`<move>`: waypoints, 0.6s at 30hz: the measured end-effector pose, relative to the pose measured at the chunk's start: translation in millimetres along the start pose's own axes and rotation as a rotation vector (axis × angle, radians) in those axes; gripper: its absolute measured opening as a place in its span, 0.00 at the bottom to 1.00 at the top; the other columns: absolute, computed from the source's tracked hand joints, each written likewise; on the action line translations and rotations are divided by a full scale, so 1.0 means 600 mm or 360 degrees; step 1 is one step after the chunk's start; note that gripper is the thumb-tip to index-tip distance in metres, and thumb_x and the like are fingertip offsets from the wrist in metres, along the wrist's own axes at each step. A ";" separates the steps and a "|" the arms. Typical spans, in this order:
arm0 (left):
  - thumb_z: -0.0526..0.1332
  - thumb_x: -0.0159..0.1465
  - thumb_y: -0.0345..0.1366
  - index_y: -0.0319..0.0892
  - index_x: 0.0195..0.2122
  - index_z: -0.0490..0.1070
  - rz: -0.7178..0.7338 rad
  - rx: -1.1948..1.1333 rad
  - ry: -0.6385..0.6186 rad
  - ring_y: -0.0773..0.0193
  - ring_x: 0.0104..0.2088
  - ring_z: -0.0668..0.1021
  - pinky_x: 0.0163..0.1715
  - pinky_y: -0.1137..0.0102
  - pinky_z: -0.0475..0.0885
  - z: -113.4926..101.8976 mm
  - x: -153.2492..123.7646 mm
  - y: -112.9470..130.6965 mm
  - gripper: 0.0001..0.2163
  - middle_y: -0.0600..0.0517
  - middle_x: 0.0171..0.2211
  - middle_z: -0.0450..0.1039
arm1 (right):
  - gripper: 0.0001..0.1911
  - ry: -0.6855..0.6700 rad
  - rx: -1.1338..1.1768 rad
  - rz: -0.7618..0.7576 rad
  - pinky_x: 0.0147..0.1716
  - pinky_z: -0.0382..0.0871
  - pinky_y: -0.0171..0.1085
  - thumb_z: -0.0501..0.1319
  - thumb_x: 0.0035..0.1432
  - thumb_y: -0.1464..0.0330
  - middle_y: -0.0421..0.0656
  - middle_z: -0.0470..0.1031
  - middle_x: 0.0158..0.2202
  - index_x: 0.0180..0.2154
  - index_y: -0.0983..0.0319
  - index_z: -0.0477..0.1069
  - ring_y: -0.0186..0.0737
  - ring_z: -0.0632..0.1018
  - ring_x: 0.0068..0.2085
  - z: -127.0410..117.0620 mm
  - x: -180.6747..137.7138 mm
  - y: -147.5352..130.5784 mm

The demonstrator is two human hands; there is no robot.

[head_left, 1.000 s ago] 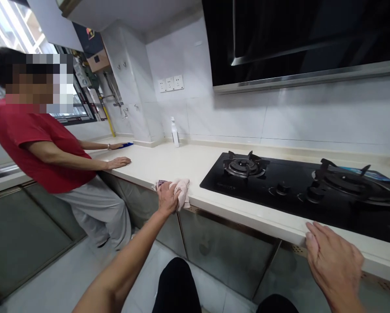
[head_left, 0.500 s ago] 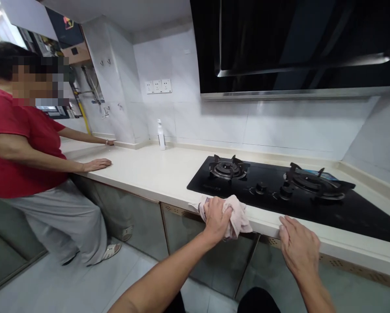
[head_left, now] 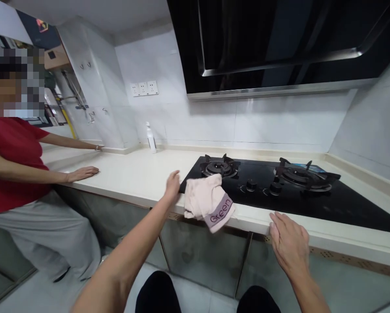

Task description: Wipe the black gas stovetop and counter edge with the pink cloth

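A pale pink towel (head_left: 201,198) with a grey band lettered "Green" lies crumpled over the counter's front edge and the hob's near left corner. Just left of it is my left hand (head_left: 173,184), off the towel, seen edge-on with its visible fingers stretched out and holding nothing. My right hand (head_left: 289,239) rests its outstretched fingers on the counter edge, in front of the black gas hob (head_left: 247,204). Two burners with pan supports and two knobs show on the hob.
At the left, a person in a red shirt (head_left: 15,152) leans with both hands on the white counter (head_left: 132,174). Against the back wall stands a white bottle (head_left: 151,139). A black range hood (head_left: 280,48) overhangs the hob. Below are greenish cabinet doors (head_left: 204,256).
My left hand has let go of the towel and moved left. The towel has opened out over the edge, its lettered band now showing. My right hand stays on the edge; the view has shifted.
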State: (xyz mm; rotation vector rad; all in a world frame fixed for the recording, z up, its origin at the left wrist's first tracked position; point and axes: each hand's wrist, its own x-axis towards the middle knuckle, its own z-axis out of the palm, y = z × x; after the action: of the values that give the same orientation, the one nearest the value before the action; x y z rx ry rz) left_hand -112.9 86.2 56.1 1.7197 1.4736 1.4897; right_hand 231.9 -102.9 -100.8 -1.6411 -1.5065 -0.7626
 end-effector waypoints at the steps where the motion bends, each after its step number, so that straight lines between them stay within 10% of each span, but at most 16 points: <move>1: 0.58 0.75 0.41 0.40 0.60 0.73 -0.0023 0.0053 0.0045 0.50 0.58 0.76 0.60 0.47 0.74 -0.016 0.007 -0.006 0.17 0.41 0.60 0.72 | 0.21 0.0006 -0.0006 0.0003 0.58 0.60 0.50 0.48 0.77 0.62 0.52 0.78 0.58 0.57 0.62 0.75 0.53 0.75 0.59 0.002 0.000 0.000; 5: 0.56 0.72 0.39 0.44 0.58 0.77 0.0189 0.0243 -0.0151 0.50 0.66 0.70 0.70 0.50 0.62 -0.024 -0.018 -0.001 0.17 0.43 0.64 0.72 | 0.22 0.0042 -0.0068 0.0092 0.57 0.60 0.51 0.47 0.76 0.61 0.51 0.79 0.56 0.55 0.62 0.75 0.55 0.75 0.58 0.011 -0.001 -0.005; 11: 0.56 0.68 0.64 0.54 0.69 0.68 0.0744 0.0946 -0.1138 0.31 0.76 0.50 0.68 0.25 0.44 0.123 -0.116 0.043 0.33 0.42 0.76 0.53 | 0.22 0.0067 -0.0112 0.0115 0.57 0.61 0.52 0.47 0.75 0.61 0.51 0.79 0.56 0.54 0.62 0.76 0.56 0.76 0.57 0.011 -0.004 -0.002; 18: 0.49 0.68 0.69 0.55 0.71 0.64 0.0739 0.0981 -0.1284 0.37 0.77 0.51 0.69 0.29 0.43 0.169 -0.060 0.023 0.37 0.47 0.77 0.53 | 0.23 0.0086 -0.0158 0.0108 0.52 0.64 0.52 0.48 0.74 0.61 0.51 0.80 0.55 0.56 0.61 0.76 0.57 0.78 0.54 0.008 -0.004 0.008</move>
State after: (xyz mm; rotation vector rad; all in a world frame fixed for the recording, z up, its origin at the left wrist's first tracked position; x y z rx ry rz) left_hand -11.6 80.4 18.0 2.7155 1.1608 0.3281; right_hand 235.8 -99.9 -105.8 -1.7220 -1.3879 -0.8490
